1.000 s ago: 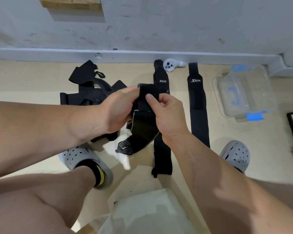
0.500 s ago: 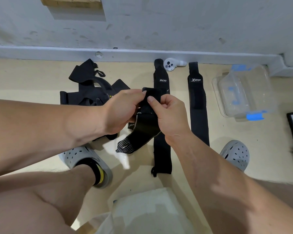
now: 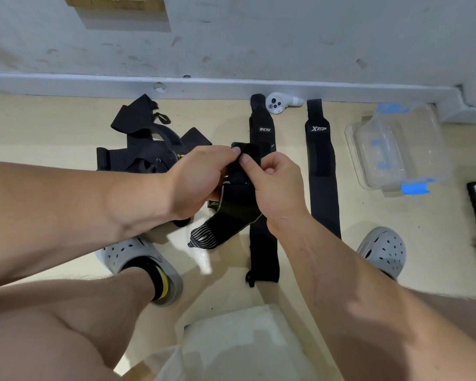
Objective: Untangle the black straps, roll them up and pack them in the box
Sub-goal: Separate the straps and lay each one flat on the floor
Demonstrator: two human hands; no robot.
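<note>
Black strap [image 3: 239,210] pinched at centre frame by left hand [image 3: 201,182] and right hand [image 3: 278,185], fingers [image 3: 248,162] curled, holding the roll tight.

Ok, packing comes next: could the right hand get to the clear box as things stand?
Likely yes once freed: the right hand pinches the half-rolled strap; only a flat strap lies between it and the clear box.

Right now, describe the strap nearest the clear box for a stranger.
Start at the skirting board along the wall. Two flat black straps run from it toward the shoes; take the right strap, beside the clear box. Its white logo reads XTEP, unlike its neighbour's.
</note>
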